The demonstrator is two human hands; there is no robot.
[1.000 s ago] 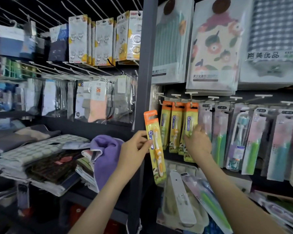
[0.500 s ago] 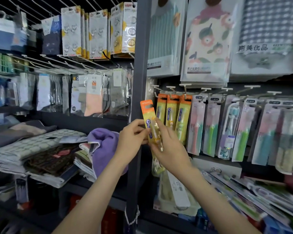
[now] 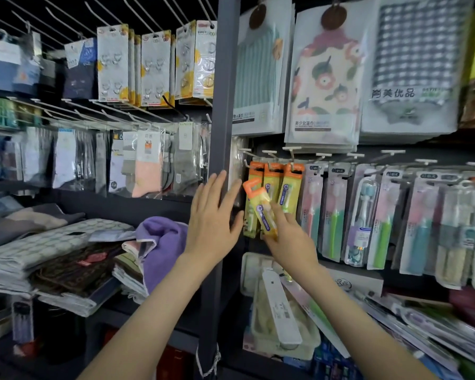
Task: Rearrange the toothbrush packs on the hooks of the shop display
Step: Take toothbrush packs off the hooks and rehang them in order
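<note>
Right hand (image 3: 291, 237) has got hold of one orange-and-yellow toothbrush pack (image 3: 259, 208), fingers (image 3: 281, 218) curled round its lower half. The pack is tilted, with the orange header leaning up and away from those fingers toward the left hand. It sits in front of the three matching orange packs (image 3: 292, 187) that hang side by side on the white hooks (image 3: 269, 154) just above the fingers, and it overlaps the leftmost of them. Can't really tell whether the header touches a hook, but it looks lower than the hook tips.

Left hand (image 3: 213, 218) isn't holding anything. Its fingers (image 3: 217, 185) are straight and spread, palm facing the dark upright post (image 3: 225, 105), with the tips just beside the tilted pack's header but not on it.

Past the right fingers, further along the same row, hang pink and green toothbrush packs (image 3: 311, 204). Below the right wrist there's a long white box (image 3: 280, 305) lying on other stock on the shelf. Out beyond the left fingers, on the other side of the post, there's a rail of bagged socks (image 3: 146, 165), and lower down a purple towel (image 3: 162, 242) on stacks of folded cloths.
</note>
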